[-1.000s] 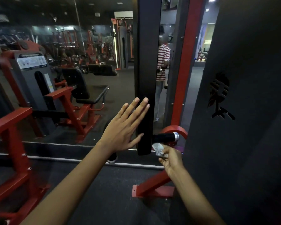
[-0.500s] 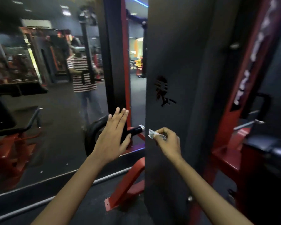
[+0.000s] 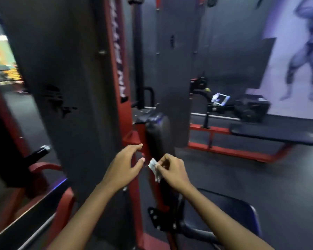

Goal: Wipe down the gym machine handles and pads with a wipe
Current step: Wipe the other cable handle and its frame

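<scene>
View swung right, both hands now before black back pad [image 3: 158,136] | right hand [image 3: 173,171] pinches crumpled wipe [image 3: 154,168] | left hand [image 3: 124,166] loosely open, holding nothing

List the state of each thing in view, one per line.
left hand: open, fingers spread, holds nothing
right hand: pinches the wipe
wipe: crumpled, held off the pad
upright pad: untouched by either hand
flat bench: bare on top
</scene>
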The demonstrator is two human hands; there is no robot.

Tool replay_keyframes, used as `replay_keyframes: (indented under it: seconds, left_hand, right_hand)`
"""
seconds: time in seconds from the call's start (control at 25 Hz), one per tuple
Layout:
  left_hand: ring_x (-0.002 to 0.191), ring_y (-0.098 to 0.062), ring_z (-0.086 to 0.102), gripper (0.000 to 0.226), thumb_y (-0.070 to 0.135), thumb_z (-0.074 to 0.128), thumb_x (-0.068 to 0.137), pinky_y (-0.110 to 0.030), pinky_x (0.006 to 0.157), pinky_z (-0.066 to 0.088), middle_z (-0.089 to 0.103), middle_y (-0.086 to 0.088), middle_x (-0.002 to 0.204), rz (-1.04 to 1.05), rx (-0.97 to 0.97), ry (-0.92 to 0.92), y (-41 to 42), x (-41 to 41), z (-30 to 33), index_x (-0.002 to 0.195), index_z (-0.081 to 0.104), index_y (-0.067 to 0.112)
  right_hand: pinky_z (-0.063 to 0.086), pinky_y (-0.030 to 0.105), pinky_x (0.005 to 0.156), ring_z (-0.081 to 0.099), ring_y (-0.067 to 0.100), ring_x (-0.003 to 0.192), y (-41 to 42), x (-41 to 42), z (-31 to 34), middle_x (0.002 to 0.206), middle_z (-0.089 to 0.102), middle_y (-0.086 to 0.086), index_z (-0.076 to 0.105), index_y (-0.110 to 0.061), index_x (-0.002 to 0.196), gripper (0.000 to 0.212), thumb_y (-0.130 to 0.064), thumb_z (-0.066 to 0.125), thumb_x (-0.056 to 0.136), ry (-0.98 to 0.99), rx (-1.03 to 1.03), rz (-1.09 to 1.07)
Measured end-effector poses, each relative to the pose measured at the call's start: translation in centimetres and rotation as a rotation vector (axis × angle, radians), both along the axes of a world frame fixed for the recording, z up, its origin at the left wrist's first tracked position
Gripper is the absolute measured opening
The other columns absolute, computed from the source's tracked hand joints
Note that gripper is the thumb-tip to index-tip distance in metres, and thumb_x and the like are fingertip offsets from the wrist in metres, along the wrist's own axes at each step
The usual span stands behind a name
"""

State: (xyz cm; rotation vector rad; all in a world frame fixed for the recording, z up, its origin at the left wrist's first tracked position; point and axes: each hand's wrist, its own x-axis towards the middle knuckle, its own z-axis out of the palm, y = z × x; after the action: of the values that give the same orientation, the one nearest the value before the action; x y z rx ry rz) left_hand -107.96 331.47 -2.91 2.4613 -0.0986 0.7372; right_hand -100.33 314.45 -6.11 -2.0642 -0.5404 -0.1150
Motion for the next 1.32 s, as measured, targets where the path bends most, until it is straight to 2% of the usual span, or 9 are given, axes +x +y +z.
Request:
replay_keyframes:
  seconds: [0.12, 0.28, 0.48, 0.56, 0.68, 0.84, 1.0, 1.24, 1.32]
  left_hand:
    - [0.111, -0.007, 0.055, 0.044, 0.024, 0.065, 0.084, -0.012, 0.094, 0.036, 0.06, 0.003, 0.122, -0.138, -0.064, 0.026, -7.7, 4.2, -0.8, 0.126, 0.057, 0.012]
    - [0.116, -0.01, 0.054, 0.045, 0.021, 0.067, 0.085, -0.018, 0.098, 0.037, 0.059, 0.002, 0.123, -0.265, -0.159, 0.094, -19.8, 8.4, -2.6, 0.127, 0.056, 0.01]
    - [0.115, -0.017, 0.056, 0.044, 0.016, 0.07, 0.083, -0.021, 0.096, 0.039, 0.061, -0.006, 0.122, -0.389, -0.266, 0.189, -37.4, 10.0, -6.0, 0.124, 0.058, 0.005]
    - [0.115, -0.018, 0.057, 0.044, 0.015, 0.07, 0.082, -0.021, 0.097, 0.039, 0.061, -0.007, 0.121, -0.434, -0.284, 0.224, -44.1, 10.5, -7.0, 0.123, 0.058, 0.005]
    - [0.115, -0.015, 0.056, 0.044, 0.017, 0.069, 0.083, -0.016, 0.096, 0.037, 0.06, -0.005, 0.123, -0.476, -0.293, 0.251, -52.0, 11.7, -7.4, 0.124, 0.058, 0.006]
    - [0.116, -0.014, 0.055, 0.043, 0.019, 0.068, 0.084, -0.018, 0.096, 0.039, 0.06, -0.004, 0.123, -0.531, -0.295, 0.298, -58.9, 14.3, -7.7, 0.124, 0.057, 0.008]
    - [0.117, -0.013, 0.055, 0.044, 0.018, 0.069, 0.084, -0.025, 0.1, 0.042, 0.06, -0.003, 0.124, -0.533, -0.313, 0.308, -63.2, 19.4, -8.0, 0.125, 0.057, 0.008]
    - [0.115, -0.008, 0.053, 0.043, 0.019, 0.066, 0.086, -0.02, 0.097, 0.039, 0.058, -0.002, 0.126, -0.495, -0.376, 0.319, -67.6, 31.1, -9.5, 0.126, 0.056, 0.01]
    - [0.113, -0.007, 0.052, 0.042, 0.019, 0.066, 0.086, -0.018, 0.095, 0.039, 0.058, -0.001, 0.125, -0.48, -0.391, 0.328, -68.8, 35.5, -9.4, 0.126, 0.056, 0.01]
  right_hand:
    - [0.045, 0.026, 0.059, 0.06, 0.012, 0.061, -9.8, 1.1, 0.2, 0.064, 0.066, 0.0, 0.062, -0.013, 0.067, 0.01, -0.019, 0.068, 0.074, 0.034, 0.028, -0.224]
    - [0.04, 0.01, 0.051, 0.056, 0.004, 0.053, -24.7, 1.6, 0.2, 0.061, 0.067, 0.0, 0.063, -0.01, 0.065, 0.01, -0.014, 0.069, 0.072, 0.072, 0.088, -0.508]
    - [0.038, 0.006, 0.046, 0.056, -0.003, 0.047, -40.4, -0.1, -1.8, 0.058, 0.064, -0.002, 0.065, -0.007, 0.067, 0.005, -0.007, 0.069, 0.07, 0.174, 0.16, -0.687]
    - [0.043, 0.011, 0.048, 0.059, 0.0, 0.049, -46.5, -0.3, -2.2, 0.058, 0.064, -0.002, 0.066, -0.005, 0.068, 0.003, -0.005, 0.069, 0.069, 0.208, 0.191, -0.723]
    - [0.05, 0.025, 0.059, 0.063, 0.013, 0.059, -54.2, -0.2, -2.6, 0.06, 0.067, 0.0, 0.065, -0.012, 0.064, 0.007, -0.009, 0.07, 0.067, 0.215, 0.179, -0.793]
    - [0.05, 0.028, 0.062, 0.065, 0.016, 0.064, -61.4, 1.4, -2.3, 0.064, 0.069, 0.003, 0.065, -0.012, 0.065, 0.006, -0.01, 0.069, 0.069, 0.188, 0.175, -0.859]
    - [0.05, 0.03, 0.066, 0.065, 0.016, 0.067, -65.8, 6.4, -2.3, 0.065, 0.068, 0.001, 0.065, -0.014, 0.065, 0.006, -0.012, 0.069, 0.069, 0.168, 0.198, -0.899]
    - [0.05, 0.029, 0.062, 0.058, 0.013, 0.06, -69.2, 18.2, -2.9, 0.06, 0.06, -0.001, 0.058, -0.007, 0.077, 0.019, -0.022, 0.069, 0.079, 0.169, 0.208, -0.816]
    - [0.054, 0.033, 0.065, 0.057, 0.013, 0.06, -70.5, 23.0, -2.7, 0.057, 0.057, -0.004, 0.056, -0.009, 0.076, 0.02, -0.023, 0.068, 0.081, 0.184, 0.194, -0.8]
